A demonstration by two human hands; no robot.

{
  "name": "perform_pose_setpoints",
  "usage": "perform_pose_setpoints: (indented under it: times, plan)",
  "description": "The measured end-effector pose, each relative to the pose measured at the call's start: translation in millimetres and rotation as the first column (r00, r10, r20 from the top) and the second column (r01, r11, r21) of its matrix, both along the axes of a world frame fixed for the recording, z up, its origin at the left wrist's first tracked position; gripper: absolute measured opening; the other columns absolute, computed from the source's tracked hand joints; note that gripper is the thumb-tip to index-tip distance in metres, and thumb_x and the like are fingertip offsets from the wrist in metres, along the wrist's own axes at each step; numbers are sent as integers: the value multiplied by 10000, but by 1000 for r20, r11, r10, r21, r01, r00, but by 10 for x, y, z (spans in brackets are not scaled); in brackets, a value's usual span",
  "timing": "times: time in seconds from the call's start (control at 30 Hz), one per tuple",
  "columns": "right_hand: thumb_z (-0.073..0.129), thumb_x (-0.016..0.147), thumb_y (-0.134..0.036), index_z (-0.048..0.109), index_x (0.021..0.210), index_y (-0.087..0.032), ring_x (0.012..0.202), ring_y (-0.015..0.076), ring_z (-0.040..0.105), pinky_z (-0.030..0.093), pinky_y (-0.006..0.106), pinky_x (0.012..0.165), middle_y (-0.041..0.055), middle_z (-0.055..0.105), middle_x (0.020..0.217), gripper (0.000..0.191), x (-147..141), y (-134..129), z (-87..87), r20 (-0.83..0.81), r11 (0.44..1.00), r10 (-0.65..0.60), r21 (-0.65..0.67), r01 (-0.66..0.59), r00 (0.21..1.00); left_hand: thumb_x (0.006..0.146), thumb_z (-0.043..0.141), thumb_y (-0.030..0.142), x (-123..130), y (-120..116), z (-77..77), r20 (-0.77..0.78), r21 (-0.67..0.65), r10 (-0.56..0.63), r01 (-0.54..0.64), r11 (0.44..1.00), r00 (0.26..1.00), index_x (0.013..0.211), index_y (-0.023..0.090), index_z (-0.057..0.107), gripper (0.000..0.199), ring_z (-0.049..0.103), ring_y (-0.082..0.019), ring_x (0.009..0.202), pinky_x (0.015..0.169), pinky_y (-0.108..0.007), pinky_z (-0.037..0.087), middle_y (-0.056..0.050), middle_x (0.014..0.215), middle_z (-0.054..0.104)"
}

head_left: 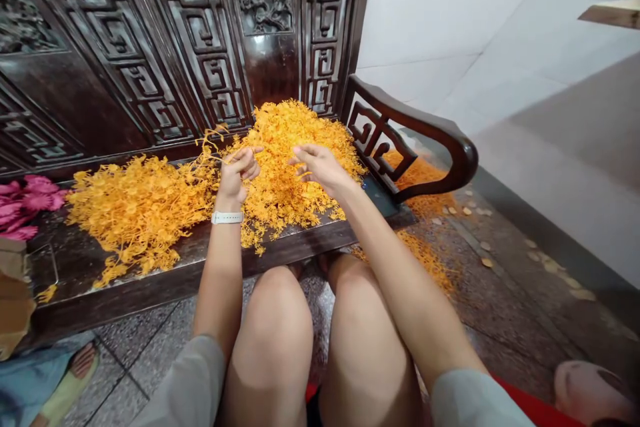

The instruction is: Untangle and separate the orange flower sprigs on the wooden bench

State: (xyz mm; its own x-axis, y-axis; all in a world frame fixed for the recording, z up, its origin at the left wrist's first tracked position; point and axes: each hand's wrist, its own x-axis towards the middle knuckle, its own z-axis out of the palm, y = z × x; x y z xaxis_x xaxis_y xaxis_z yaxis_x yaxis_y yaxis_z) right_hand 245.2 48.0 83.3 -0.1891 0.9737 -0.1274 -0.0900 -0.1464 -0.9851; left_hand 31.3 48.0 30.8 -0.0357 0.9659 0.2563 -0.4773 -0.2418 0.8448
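Note:
My left hand [239,172], with a pale watch band on the wrist, is closed with its fingers curled. Thin yellow-orange artificial flower stems [213,138] stick out on its left side. A short way to the right, my right hand [320,168] has thumb and forefinger pinched together; whatever is between them is too small to make out. Both hands are over a large heap of yellow-orange artificial flower pieces [295,127] on the dark wooden bench [280,248]. A second, looser heap of stemmed yellow-orange pieces [140,207] lies left of my left hand.
Pink artificial flowers [37,197] and a cardboard box [14,293] are at the far left. A carved armrest [463,150] bounds the bench on the right. More orange pieces [425,257] lie on the floor beyond. Another person's foot [83,363] shows at lower left.

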Motion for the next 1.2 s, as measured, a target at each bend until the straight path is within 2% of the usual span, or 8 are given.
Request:
perform_pose_setpoints:
  times: [0.13,0.3,0.47,0.63,0.8,1.0,1.13,1.2]
  plan:
    - [627,1011,-613,687,1059,-157,625,124,594,478,234,520,80,701,832,462,-15,-126,151,-19,990,90,107,-88,996,776,832,350,-122,-175,215,-156,54,-67,77,996,985,700,131,762,242,200,-52,427,455,-229,201,79,504,213]
    - [672,952,-680,677,1044,-155,622,135,570,469,228,506,38,605,732,533,48,-258,296,-51,972,231,42,-229,972,680,796,257,-123,-337,475,-286,-8,-133,137,991,949,594,131,722,170,249,-53,409,448,-227,205,43,475,270]
    - [769,949,-514,625,844,-155,562,67,457,360,161,478,-24,503,640,401,57,-392,336,-22,924,356,159,-348,934,697,759,152,-20,-388,647,-417,-74,-140,120,990,898,607,124,705,109,261,-37,407,453,-200,170,-6,520,427]
    - [821,899,-293,576,707,-151,553,36,449,288,132,497,-74,451,574,342,199,-446,411,-18,904,354,264,-338,935,711,872,298,54,-434,698,-548,-109,-338,335,936,765,570,124,675,298,295,-52,429,478,-210,199,-3,504,413]
    - [851,807,-125,614,685,-105,577,23,475,261,114,523,-74,473,583,268,311,-415,396,73,776,541,340,-531,838,732,947,347,91,-465,669,-565,-79,-203,193,978,800,534,138,626,432,336,-63,463,492,-215,230,7,532,395]
    - [798,902,-199,489,641,-131,641,26,411,292,121,576,-71,390,642,410,290,-429,480,104,777,301,550,-307,948,736,928,568,6,-562,585,-624,-17,-235,289,957,745,610,145,730,484,335,-68,426,446,-221,209,-8,480,456]
    - [870,868,-360,426,670,-193,655,85,381,349,198,550,-57,373,645,514,176,-249,364,33,722,110,684,-103,993,789,876,628,119,-630,528,-592,67,-187,279,958,784,642,151,764,512,318,-54,405,433,-215,198,16,458,422]
    - [806,910,-493,400,681,-217,654,109,385,367,229,546,-41,369,653,542,112,-139,289,-6,737,-36,675,31,999,841,837,626,216,-638,523,-542,117,-166,269,956,824,682,158,776,498,266,-44,400,440,-213,170,46,451,353]
